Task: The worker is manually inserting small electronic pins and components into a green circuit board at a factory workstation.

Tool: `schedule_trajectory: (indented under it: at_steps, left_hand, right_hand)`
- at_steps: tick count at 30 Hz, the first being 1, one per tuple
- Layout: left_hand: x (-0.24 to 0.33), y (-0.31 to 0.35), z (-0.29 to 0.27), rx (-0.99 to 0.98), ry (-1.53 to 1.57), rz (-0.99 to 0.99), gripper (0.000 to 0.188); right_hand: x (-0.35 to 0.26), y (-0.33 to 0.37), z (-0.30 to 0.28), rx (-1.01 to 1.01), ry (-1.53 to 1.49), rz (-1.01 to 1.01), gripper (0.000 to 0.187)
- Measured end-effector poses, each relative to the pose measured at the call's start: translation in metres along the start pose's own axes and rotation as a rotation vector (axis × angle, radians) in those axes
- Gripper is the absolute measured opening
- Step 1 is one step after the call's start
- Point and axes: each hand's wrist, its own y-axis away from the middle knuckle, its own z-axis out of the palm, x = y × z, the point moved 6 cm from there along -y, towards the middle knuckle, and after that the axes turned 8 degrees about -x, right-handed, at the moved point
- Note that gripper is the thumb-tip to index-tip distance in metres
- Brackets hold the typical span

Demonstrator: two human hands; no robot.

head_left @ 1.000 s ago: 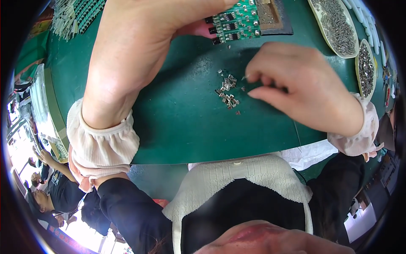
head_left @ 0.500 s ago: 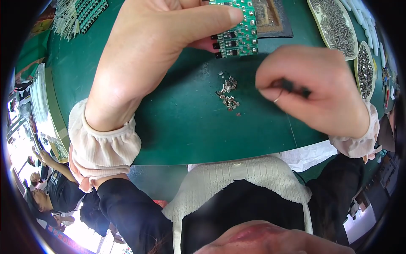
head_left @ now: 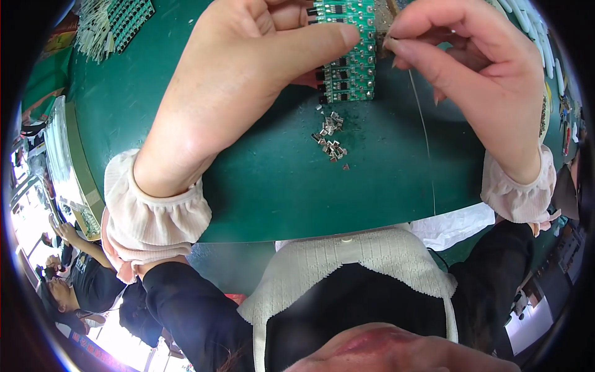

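The right hand, fingers pinched narrow, contents unclear, has risen from beside metal pieces to within working reach of the circuit board the left hand grips.

Bright light washes the green tabletop (glare whitens the lower left), its edges bowed by distortion.

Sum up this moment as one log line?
left hand: holding green circuit board; right hand: pinching, contents unclear; table: loose metal pieces
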Motion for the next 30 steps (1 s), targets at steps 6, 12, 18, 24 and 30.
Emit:
schedule_trajectory:
  at_steps: [6, 12, 18, 24, 30]
  left_hand:
    - [0.001, 0.013, 0.014, 0.042, 0.16, -0.074, 0.033]
    - [-0.005, 0.013, 0.011, 0.0, 0.224, -0.088, 0.034]
    - [-0.014, 0.013, 0.0, -0.043, 0.265, -0.135, 0.034]
    - [-0.009, 0.009, 0.008, -0.043, 0.228, -0.091, 0.034]
    - [0.017, 0.003, 0.022, -0.793, 0.04, 0.941, 0.035]
  right_hand:
    - [-0.007, -0.006, -0.004, -0.011, 0.173, 0.051, 0.014]
    - [-0.013, -0.004, 0.001, -0.035, 0.402, -0.289, 0.023]
    - [-0.013, -0.005, 0.0, -0.043, 0.433, -0.267, 0.026]
    - [-0.01, -0.006, -0.001, -0.052, 0.469, -0.236, 0.029]
    - [-0.017, -0.007, 0.0, -0.06, 0.486, -0.277, 0.032]
